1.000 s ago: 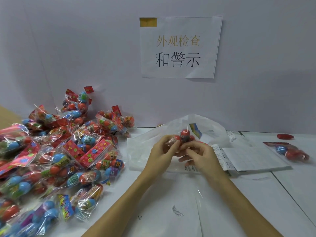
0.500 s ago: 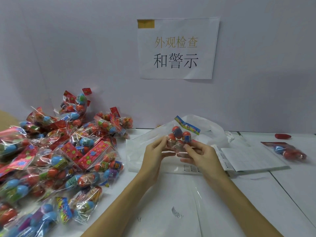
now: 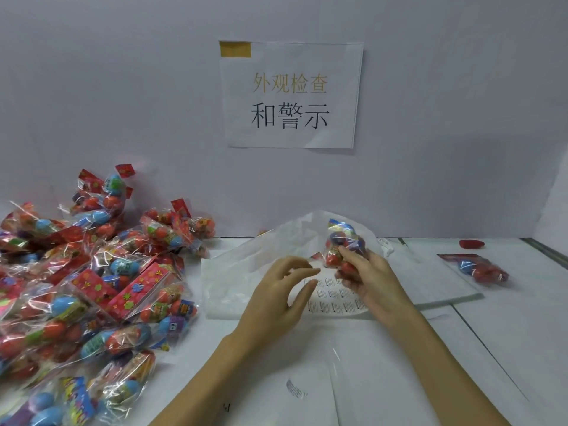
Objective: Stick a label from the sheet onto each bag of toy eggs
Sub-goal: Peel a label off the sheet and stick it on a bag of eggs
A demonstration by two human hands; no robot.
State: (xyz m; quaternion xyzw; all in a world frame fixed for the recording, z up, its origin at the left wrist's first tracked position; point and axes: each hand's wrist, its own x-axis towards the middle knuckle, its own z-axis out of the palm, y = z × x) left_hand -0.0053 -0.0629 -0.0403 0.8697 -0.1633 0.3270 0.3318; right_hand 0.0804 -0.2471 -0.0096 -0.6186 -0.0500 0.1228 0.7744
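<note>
At nine o'clock on the table (image 3: 507,348), a pile of egg bags (image 3: 92,287) lies heaped. Toward the centre, the left hand (image 3: 282,290) hovers with fingers loosely spread over the label sheet (image 3: 335,299). At one o'clock of it, the right hand (image 3: 365,272) grips a bag of toy eggs (image 3: 342,241). At three o'clock lies another bag (image 3: 479,269).

A paper sign (image 3: 290,95) hangs taped on the wall (image 3: 123,103); a blurred, perhaps plastic, red thing (image 3: 471,243) lies below.

White bench (image 3: 507,348). Heaped bags of toy eggs (image 3: 92,296) at left; label sheet (image 3: 335,298) on white plastic mid-bench. Single bag (image 3: 479,269) far right.
</note>
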